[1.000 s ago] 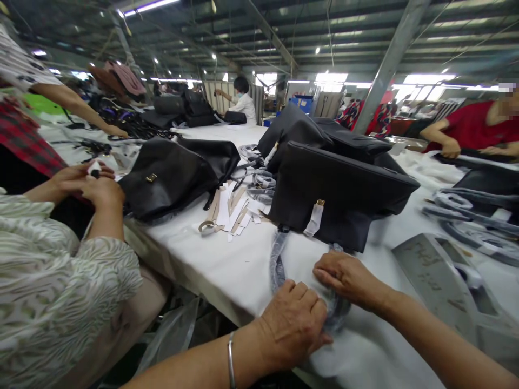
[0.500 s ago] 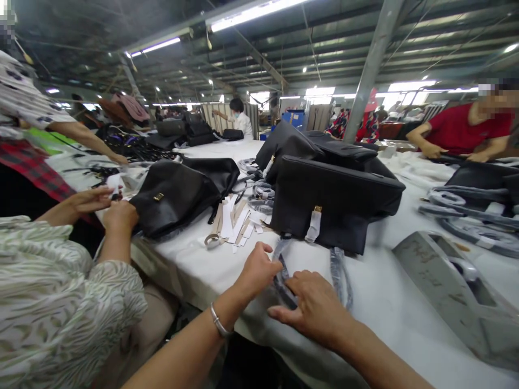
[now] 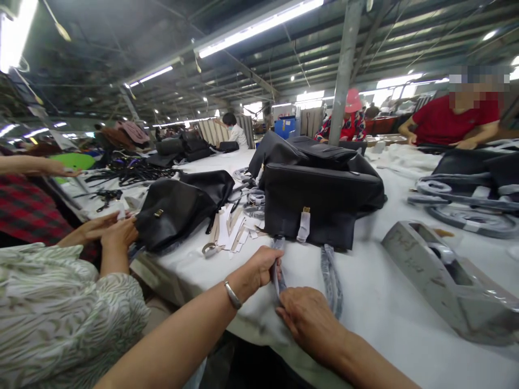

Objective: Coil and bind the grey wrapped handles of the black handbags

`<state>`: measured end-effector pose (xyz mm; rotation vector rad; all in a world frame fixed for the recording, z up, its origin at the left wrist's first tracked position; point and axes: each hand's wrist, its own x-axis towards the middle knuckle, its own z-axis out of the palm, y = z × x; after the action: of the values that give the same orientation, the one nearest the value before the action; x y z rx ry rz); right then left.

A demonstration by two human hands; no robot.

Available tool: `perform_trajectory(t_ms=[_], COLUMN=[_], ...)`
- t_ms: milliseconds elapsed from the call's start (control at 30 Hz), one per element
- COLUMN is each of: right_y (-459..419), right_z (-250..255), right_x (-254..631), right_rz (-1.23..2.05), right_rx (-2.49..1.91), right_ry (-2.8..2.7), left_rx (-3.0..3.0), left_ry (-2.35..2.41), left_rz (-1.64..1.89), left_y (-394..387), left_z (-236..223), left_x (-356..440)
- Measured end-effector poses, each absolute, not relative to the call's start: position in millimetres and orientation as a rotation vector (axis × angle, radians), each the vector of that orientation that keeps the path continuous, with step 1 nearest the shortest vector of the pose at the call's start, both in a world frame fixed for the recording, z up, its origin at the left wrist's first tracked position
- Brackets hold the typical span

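Note:
A black handbag (image 3: 312, 189) stands on the white-covered table in front of me, its gold clasp (image 3: 306, 209) partly wrapped in white. From its lower front hangs a plastic-wrapped strap (image 3: 278, 246). My left hand (image 3: 263, 266) is closed around that strap just below the bag. Lower down, my right hand (image 3: 306, 310) has its fingers curled on the same strap; its fingertips are partly hidden. Another wrapped strap length (image 3: 331, 281) lies on the cloth to the right of my hands.
White and tan strips (image 3: 230, 229) are piled left of the bag, near a second black bag (image 3: 178, 210). A grey tape dispenser (image 3: 450, 286) stands at right, below coiled wrapped straps (image 3: 474, 216). A co-worker in a leaf-patterned top (image 3: 68, 308) sits close on my left.
Both hands have closed on the wrapped strap; before, their fingers were spread beside it. The view has shifted slightly. At far left, a co-worker's arm has drawn back from the table.

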<state>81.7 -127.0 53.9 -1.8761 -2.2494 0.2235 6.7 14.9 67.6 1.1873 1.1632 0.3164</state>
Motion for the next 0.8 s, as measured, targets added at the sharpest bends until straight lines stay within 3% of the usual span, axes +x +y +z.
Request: perform_trajectory(t_ms=[300,500,600,700,800], right_y=[-127.9,-145.3,-145.4,-133.7,-123.5], right_z=[40.3,58.8,61.4,52.3,44.5], right_x=[80.1,112.5,154.3,191.5,205.4], right_rz=[0.226,0.313,0.194,0.054,0.087], right_rx=[-1.686,-1.457,-1.373,-1.475,-1.507], right_ry=[-2.34,-2.317,-2.218,-2.265,-2.439], left_rx=[1.674,2.164,2.56,2.722,2.747], left_ry=[1.415,1.402,0.983,0.349,0.067], left_rz=[0.37,0.568,0.569,0.339,0.115], left_y=[62.9,56.0,32.2,5.9,-11.4], left_z=[75.1,80.1,88.2,93.7,86.7], left_x=[38.5,12.3,-12.8,-32.1,-42.6])
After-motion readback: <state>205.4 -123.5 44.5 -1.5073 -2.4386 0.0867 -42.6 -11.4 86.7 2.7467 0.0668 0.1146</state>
